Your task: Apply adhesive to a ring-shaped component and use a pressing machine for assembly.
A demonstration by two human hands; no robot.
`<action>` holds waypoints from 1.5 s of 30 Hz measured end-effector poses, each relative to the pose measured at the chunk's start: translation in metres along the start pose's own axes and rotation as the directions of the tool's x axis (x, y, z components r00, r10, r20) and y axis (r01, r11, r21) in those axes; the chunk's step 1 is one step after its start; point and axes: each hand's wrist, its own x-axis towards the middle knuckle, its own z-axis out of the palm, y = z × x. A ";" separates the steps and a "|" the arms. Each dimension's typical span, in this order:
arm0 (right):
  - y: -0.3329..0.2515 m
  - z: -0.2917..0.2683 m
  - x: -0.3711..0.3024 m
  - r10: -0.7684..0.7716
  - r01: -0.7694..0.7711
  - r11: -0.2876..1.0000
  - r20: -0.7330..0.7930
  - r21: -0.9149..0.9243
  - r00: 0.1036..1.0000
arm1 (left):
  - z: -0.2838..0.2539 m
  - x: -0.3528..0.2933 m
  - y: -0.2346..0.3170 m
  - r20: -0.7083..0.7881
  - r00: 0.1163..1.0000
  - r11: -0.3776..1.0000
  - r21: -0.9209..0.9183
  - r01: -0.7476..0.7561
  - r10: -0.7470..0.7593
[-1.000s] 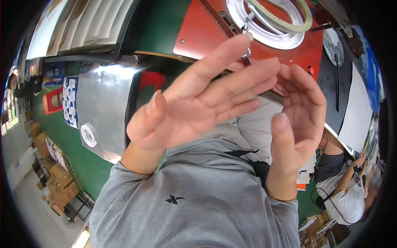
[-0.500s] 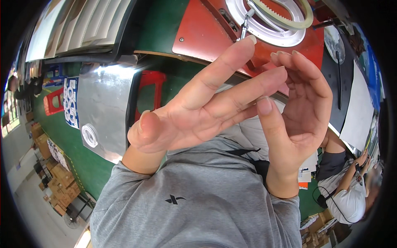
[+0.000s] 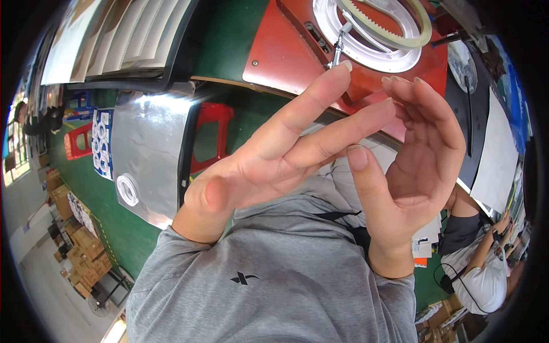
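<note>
My left hand (image 3: 286,146) is raised before my chest, palm up, its fingers apart with nothing in them. Its fingertips reach toward my right hand (image 3: 414,154), which is cupped with the thumb away from the fingers and holds nothing. The left fingers overlap the space between the right thumb and palm; whether they touch cannot be made out. Beyond the hands lies a red work board (image 3: 274,63) bearing a white ring-shaped part (image 3: 394,62). A cream toothed ring (image 3: 420,40) rests over that part, next to a metal toggle clamp (image 3: 338,48).
Left stands a shiny metal-topped table (image 3: 151,137) with a white round part (image 3: 127,190), beside a red stool (image 3: 214,131). Cardboard sheets (image 3: 123,43) fill a rack at upper left. Cartons (image 3: 86,257) are stacked far left. At right, another person (image 3: 480,286) sits by a dark table (image 3: 466,108).
Both hands keep nearly the same pose. The view has shifted slightly, so the board and table appear a little lower and further right. My right thumb has moved slightly left.
</note>
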 end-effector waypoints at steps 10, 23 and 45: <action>0.002 -0.011 0.000 -0.158 0.161 0.953 0.031 -0.255 0.987 | 0.011 0.003 0.016 -0.154 0.979 0.706 0.678 0.202 -0.132; 0.000 -0.015 0.009 -0.220 0.223 0.929 0.041 -0.295 0.975 | 0.004 0.000 0.012 -0.017 0.998 0.700 0.712 0.057 -0.064; 0.042 -0.052 0.087 -0.248 0.405 0.573 0.320 -0.713 0.914 | -0.030 0.098 0.036 0.144 0.987 -0.513 0.854 -0.084 0.078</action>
